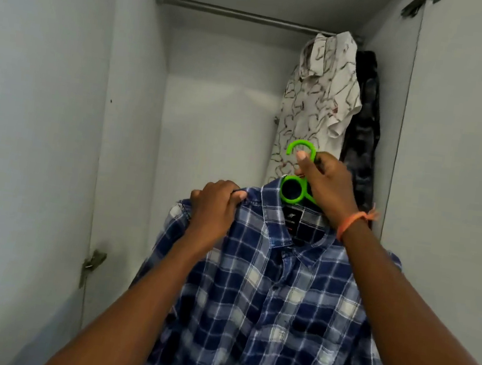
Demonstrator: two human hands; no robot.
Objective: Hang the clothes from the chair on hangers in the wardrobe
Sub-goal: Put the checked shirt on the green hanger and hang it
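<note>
A blue and white plaid shirt (265, 292) hangs on a bright green hanger (292, 189) in front of me, inside the open wardrobe. My right hand (322, 187) grips the hanger's neck just below its hook, well under the rail. My left hand (214, 209) pinches the shirt's left shoulder seam. The metal rail (225, 10) runs across the top of the wardrobe, above both hands. The hanger's arms are hidden inside the shirt.
A white patterned shirt (318, 100) and a dark garment (363, 131) hang at the rail's right end. The grey wardrobe side walls (129, 137) stand close on both sides. A door hinge (92, 264) sticks out at the lower left.
</note>
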